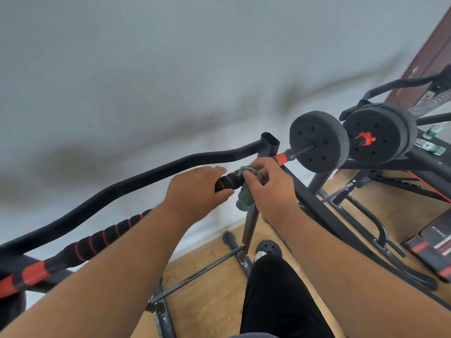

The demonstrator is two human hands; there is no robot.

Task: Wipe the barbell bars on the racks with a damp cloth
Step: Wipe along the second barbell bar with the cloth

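Mid-wipe on the near bar [102, 236]. Right hand [271, 189] has its grip curled round a bunched grey-green cloth [245, 198], clamped onto the bar just at the rack post [253, 211]; a tail of cloth hangs below. Left hand [195, 189] sits on the foam sleeve just beside it at 9 o'clock, fingers fairly straight over the top and thumb under — looks like steadying, no tight curl visible.

Judgement: right end of the sleeve is being done now. Next move needs the cloth slid along the bar toward 8 o'clock, left hand clearing out of the way or re-bracing further down. Red collar and threaded end toward the weight plate [318, 141] at 2 o'clock probably still need a pass.

Bar runs from 8 o'clock to 2 o'clock across the rack: black foam with red spiral stripes, red bands at the ends. A second loaded bar [364, 138] sits behind at 2 o'clock. Can't tell whether the cloth is damp.
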